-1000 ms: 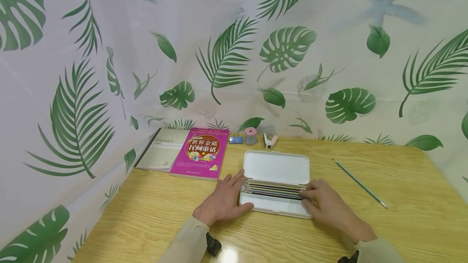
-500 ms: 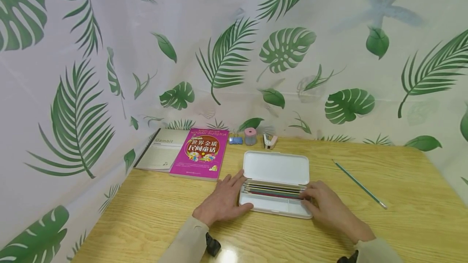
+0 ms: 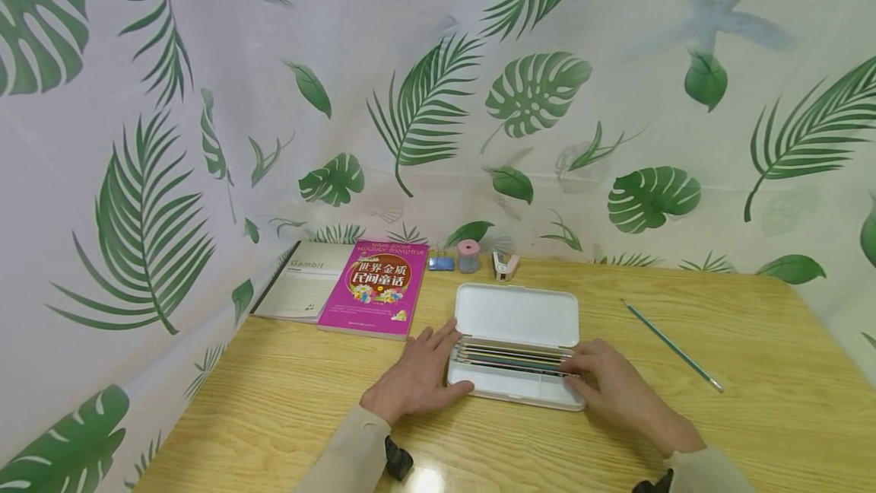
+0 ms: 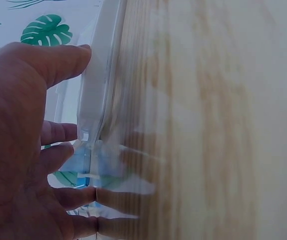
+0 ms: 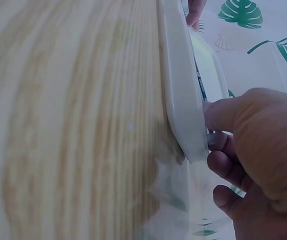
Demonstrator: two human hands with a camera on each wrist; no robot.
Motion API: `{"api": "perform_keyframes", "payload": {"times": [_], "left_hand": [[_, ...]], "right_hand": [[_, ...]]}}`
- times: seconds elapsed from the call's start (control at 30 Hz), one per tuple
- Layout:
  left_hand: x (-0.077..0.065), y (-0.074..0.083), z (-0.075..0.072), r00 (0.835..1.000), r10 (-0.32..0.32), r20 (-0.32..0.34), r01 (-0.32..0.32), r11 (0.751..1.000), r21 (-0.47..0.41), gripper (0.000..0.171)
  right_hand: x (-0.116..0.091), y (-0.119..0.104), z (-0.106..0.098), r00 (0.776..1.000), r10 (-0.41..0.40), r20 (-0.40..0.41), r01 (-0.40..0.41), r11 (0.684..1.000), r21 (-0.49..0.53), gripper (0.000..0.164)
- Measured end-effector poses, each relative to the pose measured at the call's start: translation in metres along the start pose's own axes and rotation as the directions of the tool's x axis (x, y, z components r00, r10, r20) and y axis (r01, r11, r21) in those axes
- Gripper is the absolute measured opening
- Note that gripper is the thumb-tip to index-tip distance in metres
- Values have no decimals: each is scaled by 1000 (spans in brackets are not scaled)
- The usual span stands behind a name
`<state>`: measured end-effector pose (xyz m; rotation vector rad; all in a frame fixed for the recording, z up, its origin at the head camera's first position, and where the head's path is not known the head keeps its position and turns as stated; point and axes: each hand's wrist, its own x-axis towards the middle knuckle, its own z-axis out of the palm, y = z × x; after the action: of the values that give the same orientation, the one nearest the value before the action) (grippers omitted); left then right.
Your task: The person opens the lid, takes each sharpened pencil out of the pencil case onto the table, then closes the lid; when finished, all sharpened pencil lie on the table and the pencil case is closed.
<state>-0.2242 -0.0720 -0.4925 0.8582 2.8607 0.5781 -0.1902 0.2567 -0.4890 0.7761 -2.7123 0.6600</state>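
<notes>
A white pencil case (image 3: 499, 381) lies on the wooden table with its lid (image 3: 516, 314) raised at the back. Several pencils (image 3: 506, 358) lie side by side in its long rear compartment, points to the left. My right hand (image 3: 612, 386) is at the case's right end, pinching the end of the nearest pencil (image 5: 200, 82) between thumb and fingers. Resting against the left end is my left hand (image 3: 419, 379), fingers spread and fairly straight, thumb on the front left rim. In the left wrist view that thumb (image 4: 66, 62) touches the case wall (image 4: 101, 75).
A green pencil (image 3: 674, 346) lies on the table to the right. At the back stand a blue binder clip (image 3: 441, 263), a pink-topped container (image 3: 468, 256) and a small stapler-like item (image 3: 505, 266). A magenta book (image 3: 372, 291) overlaps a notebook (image 3: 294, 287) at left.
The nearest pencil has rolled in my right fingers: its visible side went from dark to red and back to mostly dark. Both hands and the case have stayed in place.
</notes>
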Motion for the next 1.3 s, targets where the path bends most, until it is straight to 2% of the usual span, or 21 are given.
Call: {"api": "perform_keyframes", "payload": {"times": [0.13,0.23,0.43,0.53,0.67,0.83,0.93,1.1,1.3], "left_hand": [[0,-1,0,1000,1,2,-1,1000,0,83],[1,-1,1,1000,3,4,-3,1000,-2,83],[0,-1,0,1000,-6,12,6,1000,-10,83],[0,-1,0,1000,-6,14,6,1000,-10,83],[0,0,0,1000,2,13,-2,1000,-8,83],[0,0,1,1000,8,7,-8,1000,-5,83],[-1,-1,0,1000,6,9,-6,1000,-8,83],[-1,-1,-1,1000,6,11,-6,1000,-5,83],[0,-2,1,1000,8,8,-8,1000,-10,83]], "right_hand": [[-2,1,-1,997,-51,-55,52,999,11,14],[-5,2,-3,988,-90,-125,93,995,23,17],[-17,10,-18,960,-86,-265,108,992,68,23],[-25,15,-32,950,-13,-311,39,996,77,22],[-39,28,-54,934,126,-335,-114,992,55,16],[-58,52,-72,908,274,-318,-285,958,11,8],[-70,63,-74,888,347,-303,-361,933,11,10],[-85,75,-73,866,409,-286,-432,902,-18,13],[-93,85,-67,863,430,-264,-461,885,-64,15]]}}
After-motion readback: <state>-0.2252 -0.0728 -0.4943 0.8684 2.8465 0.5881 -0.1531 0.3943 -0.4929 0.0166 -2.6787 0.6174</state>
